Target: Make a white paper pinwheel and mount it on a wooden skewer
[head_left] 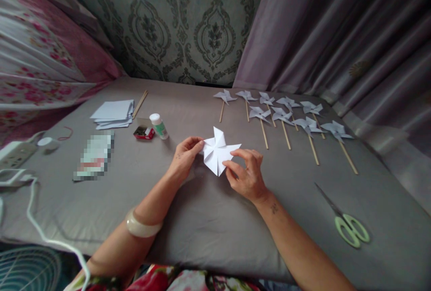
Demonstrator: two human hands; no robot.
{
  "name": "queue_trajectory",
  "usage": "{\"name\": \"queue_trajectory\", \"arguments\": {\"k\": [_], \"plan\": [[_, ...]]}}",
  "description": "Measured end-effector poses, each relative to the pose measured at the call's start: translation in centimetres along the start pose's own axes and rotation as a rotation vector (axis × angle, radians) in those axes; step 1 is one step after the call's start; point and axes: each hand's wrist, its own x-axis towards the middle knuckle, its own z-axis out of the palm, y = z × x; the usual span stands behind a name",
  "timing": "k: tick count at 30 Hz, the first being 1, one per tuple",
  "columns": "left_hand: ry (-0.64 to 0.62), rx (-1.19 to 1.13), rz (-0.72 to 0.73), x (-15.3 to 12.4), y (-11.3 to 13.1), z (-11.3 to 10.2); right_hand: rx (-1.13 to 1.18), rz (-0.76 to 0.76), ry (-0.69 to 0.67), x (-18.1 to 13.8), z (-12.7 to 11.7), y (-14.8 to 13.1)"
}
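Note:
A white folded paper pinwheel (pixel 217 149) without a stick lies over the grey cloth surface (pixel 202 219) in front of me. My left hand (pixel 185 154) pinches its left edge with fingers closed. My right hand (pixel 245 174) grips its lower right flap between thumb and fingers. Both hands hold the same paper piece.
Several finished pinwheels on wooden sticks (pixel 286 120) lie at the back right. Green-handled scissors (pixel 346 223) rest at the right. A glue bottle (pixel 159 125), a small red box (pixel 144 132), a stack of white paper (pixel 112 113) and a wooden stick (pixel 139 103) sit at the left. A power strip (pixel 15 154) with a white cord is at the far left.

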Motion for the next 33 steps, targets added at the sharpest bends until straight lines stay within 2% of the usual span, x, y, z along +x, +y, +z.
{"name": "queue_trajectory", "arguments": {"k": [8, 13, 18, 24, 28, 33], "plan": [[-0.034, -0.045, 0.054, 0.0, 0.3, 0.1, 0.025, -0.046, -0.005, -0.1, -0.2, -0.6], [-0.025, 0.017, 0.081, -0.1, 0.3, 0.0, 0.025, -0.027, -0.071, 0.0, 0.2, -0.5], [-0.059, 0.351, 0.111, 0.0, -0.6, -0.4, 0.021, 0.057, -0.267, -0.3, 0.9, -0.2], [-0.092, 0.885, 0.441, -0.2, -0.7, -0.5, -0.010, 0.152, -0.465, -0.6, 1.0, -0.1], [-0.217, 1.129, 0.571, -1.1, -0.4, 0.0, 0.015, 0.180, -0.495, -0.6, 0.8, 0.0], [-0.436, 1.298, 0.720, -2.0, -0.6, 0.5, 0.025, 0.199, -0.542, -0.6, 0.7, 0.3]]}}
